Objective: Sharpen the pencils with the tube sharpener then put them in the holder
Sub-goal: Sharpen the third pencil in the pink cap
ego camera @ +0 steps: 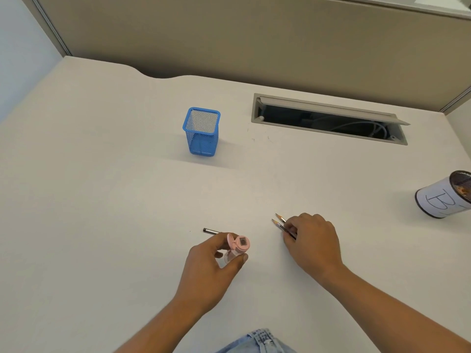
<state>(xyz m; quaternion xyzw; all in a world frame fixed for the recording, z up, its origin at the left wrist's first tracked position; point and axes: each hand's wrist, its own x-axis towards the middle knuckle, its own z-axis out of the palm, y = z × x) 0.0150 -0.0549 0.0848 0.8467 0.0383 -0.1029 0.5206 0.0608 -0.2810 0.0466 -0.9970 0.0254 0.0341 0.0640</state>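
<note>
Head view, left hand fingers curled round pink sharpener, right hand fingers pinching two pencils.

We read only one mark: a single capital "B", handwritten in thin dark pen strokes. It stands on the white paper label wrapped round a dark cylindrical can at the right edge of the counter. The letter sits tilted on the label. A further short stroke just beside it runs to the frame's edge, and we cannot tell whether it is another character. Any print on the two pencils is too small for us to read.
</note>
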